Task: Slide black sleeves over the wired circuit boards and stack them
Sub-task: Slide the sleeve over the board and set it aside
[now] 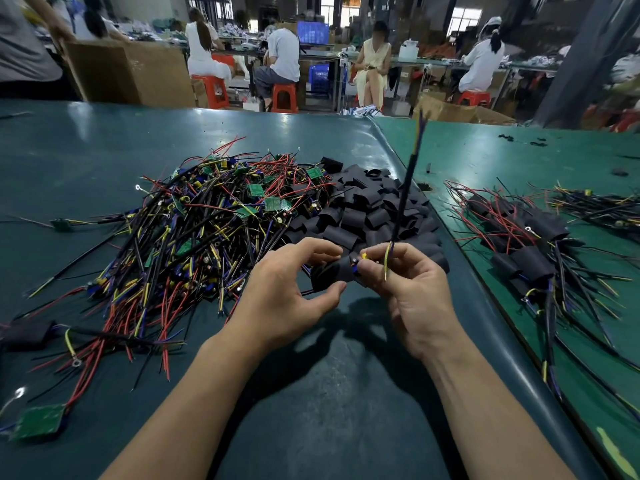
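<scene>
At the centre of the frame, the left hand pinches a black sleeve between thumb and curled fingers. The right hand grips the end of a board poking from the sleeve's right end, its wires rising toward the top of the frame. Both hands hover just above the dark green surface. Behind them, a sleeve pile sits centre right, touching a board heap of tangled red, black and yellow wires at centre left. Sleeved boards lie stacked at the right.
</scene>
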Available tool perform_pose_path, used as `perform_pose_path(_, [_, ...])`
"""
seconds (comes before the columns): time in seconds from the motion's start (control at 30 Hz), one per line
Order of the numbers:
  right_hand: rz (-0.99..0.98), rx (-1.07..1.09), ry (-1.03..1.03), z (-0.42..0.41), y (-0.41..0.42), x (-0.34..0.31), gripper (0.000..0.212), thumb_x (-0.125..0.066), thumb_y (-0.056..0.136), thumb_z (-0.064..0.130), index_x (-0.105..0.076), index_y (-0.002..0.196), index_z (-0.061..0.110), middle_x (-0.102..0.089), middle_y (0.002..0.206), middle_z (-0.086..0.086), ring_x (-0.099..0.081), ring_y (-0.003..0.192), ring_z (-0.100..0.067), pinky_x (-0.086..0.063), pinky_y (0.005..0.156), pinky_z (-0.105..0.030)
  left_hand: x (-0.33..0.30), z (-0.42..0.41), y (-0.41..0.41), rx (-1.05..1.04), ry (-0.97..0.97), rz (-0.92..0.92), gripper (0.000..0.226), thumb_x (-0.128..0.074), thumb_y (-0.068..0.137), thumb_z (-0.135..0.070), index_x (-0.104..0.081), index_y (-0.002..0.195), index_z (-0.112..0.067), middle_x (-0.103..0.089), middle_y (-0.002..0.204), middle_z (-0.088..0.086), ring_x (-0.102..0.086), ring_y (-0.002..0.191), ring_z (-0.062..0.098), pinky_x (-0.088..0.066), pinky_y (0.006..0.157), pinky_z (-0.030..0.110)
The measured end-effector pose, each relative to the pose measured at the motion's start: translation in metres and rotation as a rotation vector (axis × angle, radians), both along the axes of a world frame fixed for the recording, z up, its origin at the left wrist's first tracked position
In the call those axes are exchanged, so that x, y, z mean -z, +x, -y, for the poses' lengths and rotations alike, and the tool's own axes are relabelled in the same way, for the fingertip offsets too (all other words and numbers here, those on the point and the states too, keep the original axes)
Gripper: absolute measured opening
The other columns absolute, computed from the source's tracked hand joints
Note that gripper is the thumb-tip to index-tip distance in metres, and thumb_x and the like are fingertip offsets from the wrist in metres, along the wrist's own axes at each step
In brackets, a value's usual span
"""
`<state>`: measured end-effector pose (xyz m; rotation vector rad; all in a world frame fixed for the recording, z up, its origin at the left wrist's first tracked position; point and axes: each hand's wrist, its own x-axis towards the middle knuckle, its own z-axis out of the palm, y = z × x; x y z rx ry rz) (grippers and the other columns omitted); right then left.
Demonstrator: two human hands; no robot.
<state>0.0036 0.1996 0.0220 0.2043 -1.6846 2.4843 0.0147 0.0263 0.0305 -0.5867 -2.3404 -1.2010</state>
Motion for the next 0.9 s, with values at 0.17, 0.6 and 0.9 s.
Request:
perform_pose_path(0.17, [0.037,0.000,-0.050,-0.0011,-0.0017,0.0011,0.015,-0.081,0.058,0.013,-0.075,0.072,0.016,-0.071,0.074,-0.005,-0.065,0.069,-0.015,-0.054,0.066,-0.022,-0.0001,-0.0020,0.0017,0.029,-0.007,0.014,0.036,-0.075,0.077,-0.025,-0.067,0.111,-0.021,-0.072,0.100,-0.011,-0.065,0.098,0.003,-0.048,0.090,0.029])
perform_pose_path(0.6, [0.120,-0.072,-0.006,0.0001,0.0006,0.0017,0.011,-0.063,0.087,0.001,-0.068,0.095,0.007,-0.075,0.095,-0.015,-0.073,0.089,-0.026,-0.061,0.076,-0.032,-0.0014,0.0006,-0.0017,-0.001,0.049,-0.032,0.034,-0.079,0.079,-0.009,-0.066,0.110,-0.014,-0.070,0.099,-0.009,-0.065,0.096,0.002,-0.050,0.090,0.020])
perform_pose_path(0.9, [0.160,-0.099,0.047,-0.0004,0.0012,0.0029,0.009,-0.060,0.092,0.004,-0.064,0.100,0.004,-0.075,0.087,-0.010,-0.072,0.083,-0.024,-0.060,0.071,-0.033,-0.0018,-0.0012,-0.0008,0.028,0.043,-0.069,0.033,-0.078,0.079,-0.007,-0.066,0.110,-0.009,-0.070,0.101,-0.006,-0.065,0.097,0.004,-0.052,0.090,0.023])
